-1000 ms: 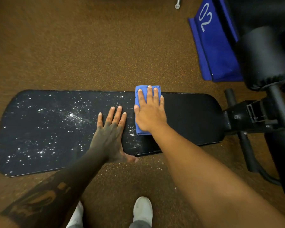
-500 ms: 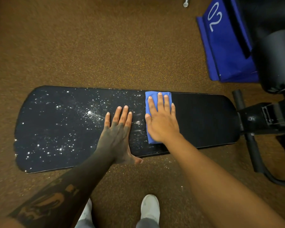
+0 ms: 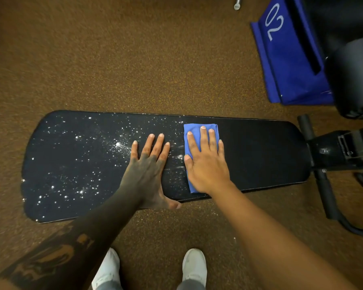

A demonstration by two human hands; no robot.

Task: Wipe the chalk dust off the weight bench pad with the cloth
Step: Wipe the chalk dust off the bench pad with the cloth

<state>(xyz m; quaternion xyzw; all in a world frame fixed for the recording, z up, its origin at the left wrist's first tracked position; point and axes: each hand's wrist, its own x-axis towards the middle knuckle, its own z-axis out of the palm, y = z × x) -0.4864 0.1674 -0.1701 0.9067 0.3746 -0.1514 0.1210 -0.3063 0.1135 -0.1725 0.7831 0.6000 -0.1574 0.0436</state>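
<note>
The long black bench pad [image 3: 260, 155] lies across the view. White chalk dust [image 3: 117, 144] speckles its left half, while the right half looks dark and clean. A folded blue cloth [image 3: 194, 130] lies on the pad near the middle. My right hand [image 3: 205, 164] presses flat on it with fingers spread, covering most of it. Just left of the cloth, my left hand [image 3: 147, 170] rests flat on the dusty part of the pad, holding nothing. A few chalk smears [image 3: 178, 158] lie between the two hands.
The black bench frame and padded rollers [image 3: 344, 151] stand at the right end of the pad. A blue pad marked 02 [image 3: 285, 59] lies at the back right. A speckled brown floor [image 3: 134, 59] surrounds the pad, and my white shoes [image 3: 194, 266] are below.
My right hand has slid the cloth a little toward me from the pad's far edge. The left hand stays flat in place. The view has shifted slightly.
</note>
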